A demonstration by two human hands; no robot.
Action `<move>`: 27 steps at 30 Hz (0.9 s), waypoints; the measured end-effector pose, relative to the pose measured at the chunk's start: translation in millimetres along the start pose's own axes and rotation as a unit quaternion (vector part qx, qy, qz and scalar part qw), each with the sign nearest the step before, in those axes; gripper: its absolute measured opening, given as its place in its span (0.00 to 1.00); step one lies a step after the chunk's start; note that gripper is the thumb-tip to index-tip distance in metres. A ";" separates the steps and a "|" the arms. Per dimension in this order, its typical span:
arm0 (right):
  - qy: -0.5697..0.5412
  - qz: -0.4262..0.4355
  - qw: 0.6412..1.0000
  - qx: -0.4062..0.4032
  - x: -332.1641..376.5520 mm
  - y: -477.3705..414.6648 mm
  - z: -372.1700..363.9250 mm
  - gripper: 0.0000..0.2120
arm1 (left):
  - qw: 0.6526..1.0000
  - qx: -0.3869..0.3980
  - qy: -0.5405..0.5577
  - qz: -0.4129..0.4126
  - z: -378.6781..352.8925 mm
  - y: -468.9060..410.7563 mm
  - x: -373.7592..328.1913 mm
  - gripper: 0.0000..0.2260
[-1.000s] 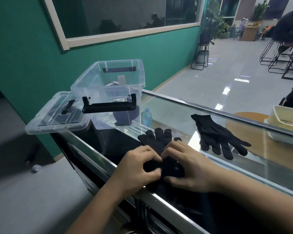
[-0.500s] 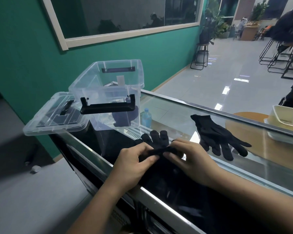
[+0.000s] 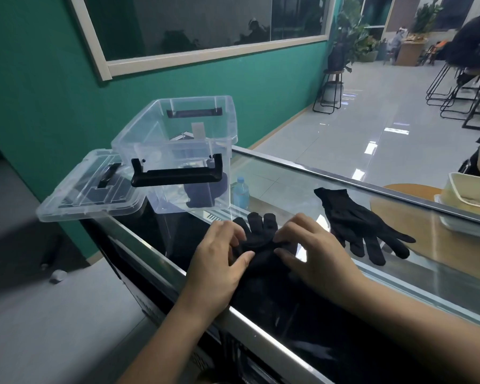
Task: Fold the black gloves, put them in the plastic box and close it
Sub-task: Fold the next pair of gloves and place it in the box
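**Both your hands pinch one glove on the glass counter**

The glass counter (image 3: 294,176) runs under both your hands, its metal edge crossing beneath your wrists. Beyond your left hand (image 3: 216,268) and off to its left stands the clear plastic box (image 3: 178,134), open at the top, with a black handle (image 3: 178,177) across the side that faces you. The box's clear lid (image 3: 86,192) lies flat just left of the box, farther out from your left hand, and overhangs the counter's end.

The near glove (image 3: 261,243) lies on the glass between your two hands, its fingers pointing away from you towards the box and its lower part bunched under your grip. Your left hand pinches its left side between thumb and curled fingers; your right hand (image 3: 315,257) pinches its right side the same way. The second glove (image 3: 355,223) lies flat just right of your right hand, apart from it, fingers splayed towards the right. A small water bottle (image 3: 240,191) shows through the glass beyond your hands, beside the box.
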State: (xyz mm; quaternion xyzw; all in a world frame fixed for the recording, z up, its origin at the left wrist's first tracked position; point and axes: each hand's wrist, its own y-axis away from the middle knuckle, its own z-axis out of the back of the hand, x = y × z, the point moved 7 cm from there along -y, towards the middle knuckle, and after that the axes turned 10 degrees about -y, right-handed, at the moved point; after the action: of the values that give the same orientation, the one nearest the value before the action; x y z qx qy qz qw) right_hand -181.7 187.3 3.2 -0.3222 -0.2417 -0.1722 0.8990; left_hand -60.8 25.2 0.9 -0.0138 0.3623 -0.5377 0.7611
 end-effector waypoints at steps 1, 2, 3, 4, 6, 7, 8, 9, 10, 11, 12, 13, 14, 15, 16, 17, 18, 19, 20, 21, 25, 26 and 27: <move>0.004 0.023 1.000 0.011 1.8 0.4 -1.7 0.09 | 1.000 0.001 -0.008 -0.029 -0.7 1.7 -3.9 0.11; 0.006 0.041 0.999 0.021 3.3 0.7 -3.8 0.08 | 0.998 0.002 -0.014 -0.057 -1.8 3.5 -7.3 0.10; 0.008 0.052 0.998 0.031 4.1 1.4 -5.7 0.08 | 0.997 0.003 -0.022 -0.078 -3.1 5.3 -9.6 0.10; 0.010 0.056 0.998 0.041 4.6 2.0 -7.5 0.08 | 0.995 0.004 -0.032 -0.091 -4.1 6.7 -11.5 0.09; 0.008 0.050 0.997 0.059 5.9 3.2 -9.0 0.08 | 0.995 0.013 -0.038 -0.090 -5.6 7.7 -12.5 0.05; 0.004 0.041 0.997 0.069 6.7 3.5 -8.8 0.08 | 0.996 0.026 -0.032 -0.080 -6.6 7.3 -11.6 0.04; 0.000 0.031 0.996 0.082 7.9 4.0 -8.9 0.08 | 0.996 0.043 -0.025 -0.068 -7.5 6.5 -10.6 0.05; 0.001 0.023 0.995 0.097 9.4 4.6 -9.6 0.10 | 0.996 0.060 -0.018 -0.061 -9.1 6.4 -9.3 0.08; 0.007 0.020 0.994 0.109 11.1 5.0 -10.6 0.12 | 0.995 0.074 -0.018 -0.057 -10.0 6.2 -8.5 0.11; 0.015 0.018 0.993 0.117 12.4 5.4 -11.8 0.15 | 0.995 0.083 -0.020 -0.055 -11.2 6.1 -7.7 0.13; 0.022 0.015 0.992 0.121 12.9 5.3 -12.9 0.16 | 0.994 0.088 -0.024 -0.053 -11.7 5.9 -6.8 0.13; 0.025 0.011 0.992 0.123 12.3 5.1 -13.5 0.17 | 0.995 0.085 -0.026 -0.050 -11.8 5.6 -5.9 0.14; 0.026 0.008 0.992 0.123 11.1 4.8 -13.8 0.18 | 0.995 0.078 -0.028 -0.046 -11.7 5.4 -5.1 0.14; 0.027 0.005 0.992 0.120 9.1 4.3 -14.0 0.18 | 0.996 0.069 -0.028 -0.042 -11.0 5.1 -4.9 0.13; 0.026 0.003 0.993 0.115 7.2 3.7 -13.6 0.17 | 0.997 0.060 -0.022 -0.037 -10.0 4.7 -4.4 0.12; 0.021 0.000 0.994 0.108 5.5 3.0 -12.8 0.16 | 0.998 0.051 -0.010 -0.032 -8.9 4.1 -3.7 0.10; 0.013 -0.003 0.995 0.098 4.3 2.3 -11.5 0.15 | 0.999 0.048 0.009 -0.022 -7.9 3.3 -2.1 0.08; -0.001 -0.007 0.997 0.083 3.9 1.9 -9.3 0.13 | 0.998 0.049 0.030 -0.008 -7.0 3.0 -0.2 0.06; -0.019 -0.009 0.998 0.065 4.3 1.8 -6.7 0.12 | 0.997 0.054 0.052 0.008 -6.1 2.9 2.1 0.05; -0.036 -0.010 0.998 0.047 4.3 2.3 -4.0 0.12 | 0.996 0.056 0.071 0.023 -5.1 3.2 3.7 0.04; -0.070 -0.041 0.997 -0.003 -2.8 3.9 1.0 0.14 | 0.989 0.041 0.123 0.069 -0.3 3.3 10.1 0.04; -0.077 -0.055 0.995 -0.010 -5.4 4.0 1.2 0.15 | 0.988 0.037 0.127 0.081 -0.5 2.5 12.7 0.04; -0.082 -0.066 0.994 -0.017 -7.5 3.5 1.1 0.16 | 0.987 0.033 0.125 0.091 -0.9 1.3 15.3 0.03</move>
State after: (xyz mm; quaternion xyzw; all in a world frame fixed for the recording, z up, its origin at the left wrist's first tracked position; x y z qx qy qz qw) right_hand -186.6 191.8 -1.9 -0.3341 -0.3323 -0.2082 0.8571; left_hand -57.8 13.4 -8.5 0.1116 0.4361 -0.4751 0.7560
